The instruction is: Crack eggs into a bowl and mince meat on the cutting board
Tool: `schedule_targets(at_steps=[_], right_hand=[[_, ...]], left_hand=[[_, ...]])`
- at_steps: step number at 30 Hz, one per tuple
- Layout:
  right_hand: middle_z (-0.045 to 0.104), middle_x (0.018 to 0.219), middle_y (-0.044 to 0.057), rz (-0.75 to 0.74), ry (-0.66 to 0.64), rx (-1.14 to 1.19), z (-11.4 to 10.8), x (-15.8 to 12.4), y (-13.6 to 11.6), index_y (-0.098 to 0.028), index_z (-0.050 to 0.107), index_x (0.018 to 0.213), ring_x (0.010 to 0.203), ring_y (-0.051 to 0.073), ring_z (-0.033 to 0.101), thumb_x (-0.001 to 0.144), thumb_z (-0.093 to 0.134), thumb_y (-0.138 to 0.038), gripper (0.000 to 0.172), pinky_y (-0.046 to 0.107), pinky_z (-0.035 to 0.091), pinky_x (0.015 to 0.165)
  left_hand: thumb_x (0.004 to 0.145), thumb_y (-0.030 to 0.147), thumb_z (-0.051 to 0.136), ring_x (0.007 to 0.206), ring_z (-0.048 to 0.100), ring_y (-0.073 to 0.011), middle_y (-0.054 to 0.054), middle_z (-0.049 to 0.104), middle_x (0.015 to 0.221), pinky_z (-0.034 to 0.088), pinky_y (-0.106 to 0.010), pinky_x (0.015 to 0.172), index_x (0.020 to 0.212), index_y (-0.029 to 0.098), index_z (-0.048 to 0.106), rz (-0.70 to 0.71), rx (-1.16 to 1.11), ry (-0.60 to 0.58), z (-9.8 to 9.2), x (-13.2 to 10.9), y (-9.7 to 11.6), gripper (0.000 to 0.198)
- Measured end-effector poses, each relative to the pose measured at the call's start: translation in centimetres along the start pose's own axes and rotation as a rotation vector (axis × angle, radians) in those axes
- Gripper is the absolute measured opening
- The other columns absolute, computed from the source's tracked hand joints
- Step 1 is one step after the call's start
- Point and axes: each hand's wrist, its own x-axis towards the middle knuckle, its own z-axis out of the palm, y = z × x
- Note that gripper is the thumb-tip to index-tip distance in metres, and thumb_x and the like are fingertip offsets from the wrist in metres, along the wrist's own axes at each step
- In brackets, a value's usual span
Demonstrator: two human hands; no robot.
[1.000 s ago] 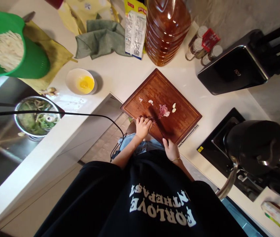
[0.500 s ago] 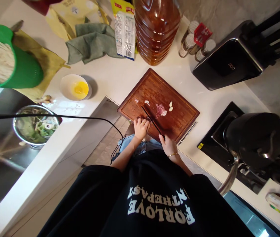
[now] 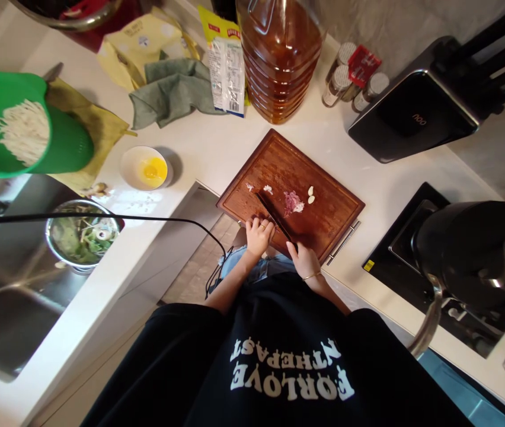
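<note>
A knife with a dark, narrow-looking blade slants across the brown wooden cutting board. Its handle is in my right hand, fingers closed around it. My left hand is curled at the board's near edge, just left of the blade; whatever lies under its fingertips is hidden. Beyond the blade sits a small heap of chopped pinkish-purple pieces, with two pale garlic cloves to its right. Small white bits are scattered near the knife tip.
A bowl with raw egg and a green container of white strips stand left. Greens fill a metal bowl in the sink. A large oil bottle and a knife block are behind; a black pot is right.
The view has shifted slightly, so the counter items at left appear farther right and lower. Both hands and the knife keep nearly the same place on the board.
</note>
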Motion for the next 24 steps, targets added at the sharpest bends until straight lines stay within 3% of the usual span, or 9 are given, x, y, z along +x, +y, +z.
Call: schedule_targets(at_steps=[9, 14, 24], right_hand=[[0.069, 0.093, 0.012, -0.021, 0.063, 0.211, 0.1, -1.1, 3.4, -0.017, 0.063, 0.104, 0.086, 0.022, 0.064, 0.094, 0.026, -0.046, 0.048, 0.027, 0.043, 0.071], [0.067, 0.101, 0.013, -0.052, 0.143, 0.245, -0.4, -1.1, 3.7, -0.015, 0.062, 0.106, 0.097, 0.023, 0.061, 0.094, 0.026, -0.046, 0.049, 0.028, 0.043, 0.077], [0.069, 0.083, 0.011, 0.000, 0.055, 0.063, -0.6, -1.4, 2.5, -0.018, 0.064, 0.099, 0.076, 0.022, 0.064, 0.094, 0.026, -0.049, 0.049, 0.027, 0.040, 0.065]], left_hand=[[0.090, 0.032, 0.042, 0.087, 0.052, -0.0244, -0.008, 0.063, 0.080, 0.032, -0.042, 0.082, 0.082, 0.021, 0.062, 0.000, 0.018, 0.014, -0.2, 0.2, 0.1, 0.024], [0.090, 0.033, 0.041, 0.088, 0.051, -0.0243, -0.008, 0.062, 0.080, 0.032, -0.042, 0.083, 0.080, 0.021, 0.063, -0.004, 0.004, 0.013, -0.1, 0.2, 0.0, 0.027], [0.090, 0.031, 0.041, 0.094, 0.050, -0.0265, -0.010, 0.063, 0.093, 0.032, -0.046, 0.086, 0.103, 0.025, 0.062, 0.056, 0.034, -0.035, -0.2, 0.3, 0.1, 0.025]])
